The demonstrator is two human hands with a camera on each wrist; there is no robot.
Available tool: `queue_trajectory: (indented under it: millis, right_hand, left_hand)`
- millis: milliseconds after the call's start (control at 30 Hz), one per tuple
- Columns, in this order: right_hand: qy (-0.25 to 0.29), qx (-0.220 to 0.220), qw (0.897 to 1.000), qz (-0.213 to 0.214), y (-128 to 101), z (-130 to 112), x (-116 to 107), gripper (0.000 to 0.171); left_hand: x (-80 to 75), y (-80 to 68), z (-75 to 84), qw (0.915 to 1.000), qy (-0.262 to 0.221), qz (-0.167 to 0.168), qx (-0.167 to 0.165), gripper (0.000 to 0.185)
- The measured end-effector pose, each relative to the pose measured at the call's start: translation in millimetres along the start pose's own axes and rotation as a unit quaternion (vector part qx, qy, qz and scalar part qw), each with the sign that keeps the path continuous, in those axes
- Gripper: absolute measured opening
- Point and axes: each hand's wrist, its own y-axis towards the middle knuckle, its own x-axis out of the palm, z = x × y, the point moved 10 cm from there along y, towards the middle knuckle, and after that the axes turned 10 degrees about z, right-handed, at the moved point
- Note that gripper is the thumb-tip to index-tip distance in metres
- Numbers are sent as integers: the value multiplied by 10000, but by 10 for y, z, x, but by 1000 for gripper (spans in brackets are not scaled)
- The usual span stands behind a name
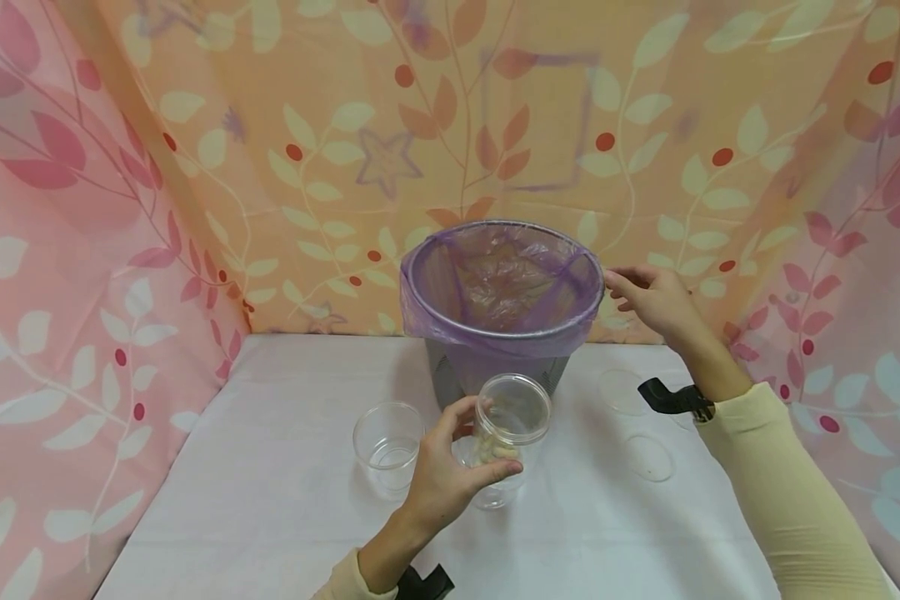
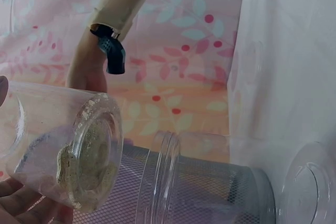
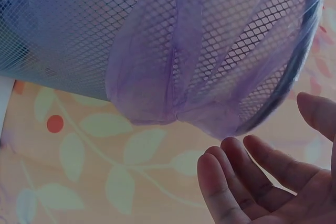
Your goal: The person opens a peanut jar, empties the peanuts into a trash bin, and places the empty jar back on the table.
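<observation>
My left hand (image 1: 453,471) grips a clear plastic jar (image 1: 516,408), fingers on one side and thumb on the other. In the left wrist view, a pale, crumbly-looking clump (image 2: 92,161) shows through the base of this jar. Behind it stands a waste bin (image 1: 450,375) of grey mesh, lined with a thin purple bag (image 1: 495,333) folded over its rim. My right hand (image 1: 652,300) is beside the bin's right rim. In the right wrist view its fingers (image 3: 215,182) are loosely bent and spread from the thumb, close to the bag's edge, holding nothing.
On the white tabletop (image 1: 255,500), a clear open jar (image 1: 388,442) stands left of my left hand. Another clear jar (image 1: 495,500) is partly hidden below the held one. Thin clear discs (image 1: 648,458) lie at the right. Patterned cloth (image 1: 330,208) surrounds the table's back and sides.
</observation>
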Motion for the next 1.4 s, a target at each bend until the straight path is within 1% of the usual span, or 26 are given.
queue_trajectory:
  millis: [267,400,733,967,1167,1400]
  right_hand:
    - [374,63,9992,130,41,-38,56,58]
    - [478,185,9987,77,59,-10,81,55]
    - [797,303,9963,-56,65,21,126,52]
    - [1093,413,9931,-33,48,27,159,52]
    - [1435,446,9886,-40,46,40,181,53]
    - [1584,428,9864,9,24,36,170,52]
  left_hand:
    - [-3,5,-6,10000,27,18,2,74]
    - [-3,12,-5,10000,44,27,7,74]
    - [-19,12,-18,10000,58,55,-52,73]
    - [-32,27,-8,10000,27,52,23,74]
    - [-59,43,13,9999,23,71,116,73]
    - [-150,93,50,9999,100,74,118,72]
